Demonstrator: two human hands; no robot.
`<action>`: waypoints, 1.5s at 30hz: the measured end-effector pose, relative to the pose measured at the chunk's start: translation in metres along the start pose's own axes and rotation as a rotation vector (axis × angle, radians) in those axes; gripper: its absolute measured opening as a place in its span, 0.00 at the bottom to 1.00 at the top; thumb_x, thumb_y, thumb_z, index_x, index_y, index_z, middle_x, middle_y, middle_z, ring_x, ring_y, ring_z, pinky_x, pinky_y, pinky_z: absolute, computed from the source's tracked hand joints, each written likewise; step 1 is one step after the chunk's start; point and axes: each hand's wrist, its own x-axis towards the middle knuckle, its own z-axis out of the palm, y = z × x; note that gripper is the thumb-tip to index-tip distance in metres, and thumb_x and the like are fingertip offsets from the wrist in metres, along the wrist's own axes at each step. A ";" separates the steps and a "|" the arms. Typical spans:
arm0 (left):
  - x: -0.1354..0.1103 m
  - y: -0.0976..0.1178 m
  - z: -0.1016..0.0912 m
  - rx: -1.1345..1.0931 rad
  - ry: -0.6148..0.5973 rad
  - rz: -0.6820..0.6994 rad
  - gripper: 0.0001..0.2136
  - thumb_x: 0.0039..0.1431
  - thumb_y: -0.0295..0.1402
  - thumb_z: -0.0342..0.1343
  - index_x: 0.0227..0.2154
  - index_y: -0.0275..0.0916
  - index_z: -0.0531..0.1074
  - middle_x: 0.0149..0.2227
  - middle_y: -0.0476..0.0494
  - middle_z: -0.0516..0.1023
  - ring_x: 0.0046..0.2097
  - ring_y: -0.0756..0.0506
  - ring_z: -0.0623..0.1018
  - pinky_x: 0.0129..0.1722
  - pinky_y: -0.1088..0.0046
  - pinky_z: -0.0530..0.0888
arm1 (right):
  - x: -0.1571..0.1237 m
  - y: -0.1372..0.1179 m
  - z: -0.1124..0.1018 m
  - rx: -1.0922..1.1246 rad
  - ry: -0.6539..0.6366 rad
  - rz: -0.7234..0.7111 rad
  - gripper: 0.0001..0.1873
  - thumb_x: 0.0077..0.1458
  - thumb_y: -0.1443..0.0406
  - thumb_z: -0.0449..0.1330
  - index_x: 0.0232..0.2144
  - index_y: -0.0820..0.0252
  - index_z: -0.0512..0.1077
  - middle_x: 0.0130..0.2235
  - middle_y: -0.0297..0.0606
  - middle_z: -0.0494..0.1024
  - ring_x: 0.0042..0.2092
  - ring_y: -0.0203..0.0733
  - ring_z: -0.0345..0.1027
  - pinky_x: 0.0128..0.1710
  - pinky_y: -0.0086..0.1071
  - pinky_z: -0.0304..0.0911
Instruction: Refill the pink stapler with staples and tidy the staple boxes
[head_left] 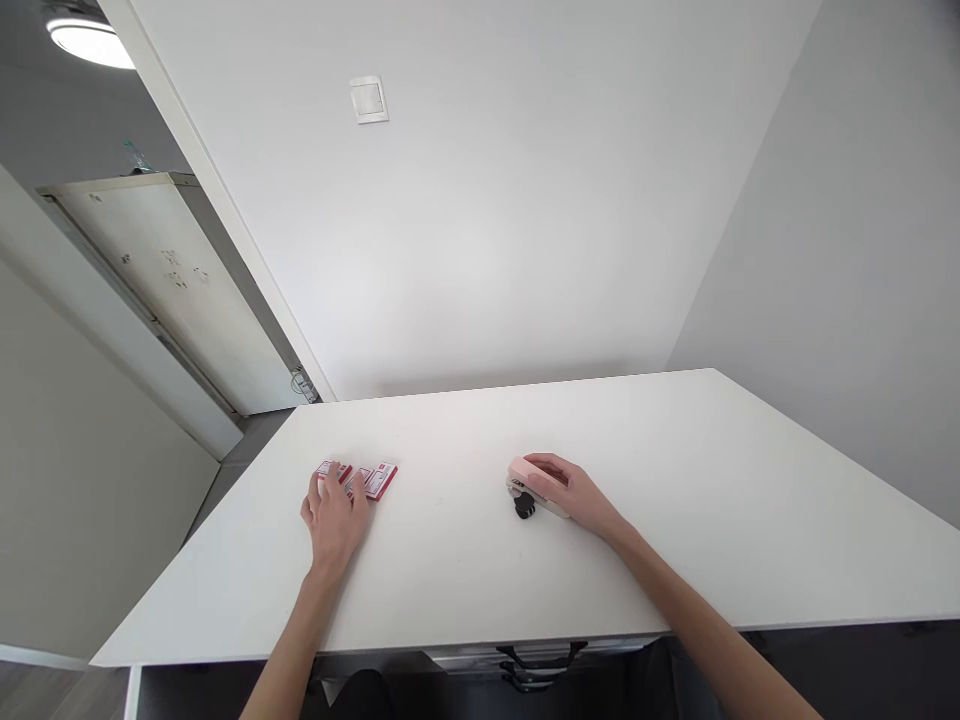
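Head view shows your left hand (334, 515) lying flat in the lower left of the frame, fingers loosely spread and gripping nothing. The fingertips rest on the near edges of two small red-and-white packets (373, 481). These lie side by side on the white table (712, 480), touching or nearly so. They carry print, but it is too small to read.

Your right hand (581, 495), just right of centre, is curled over a pink stapler (527, 478), with the fingers draped along its top and the thumb side hidden. The stapler sits on the table, well apart from the packets, and has a black part (525, 507) at its near lower end. A dark mark on its side may be a brand name, but you cannot make it out.

On the wall in the upper middle is a blank white switch plate (368, 99). A round ceiling lamp (90, 40) glows in the upper left corner.
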 end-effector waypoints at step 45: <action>-0.004 0.065 0.068 0.091 0.045 0.444 0.20 0.59 0.35 0.52 0.51 0.32 0.75 0.64 0.28 0.68 0.71 0.24 0.53 0.69 0.39 0.47 | 0.004 0.010 0.010 -0.085 0.233 -0.040 0.21 0.59 0.51 0.61 0.54 0.43 0.73 0.57 0.35 0.77 0.56 0.51 0.72 0.53 0.45 0.70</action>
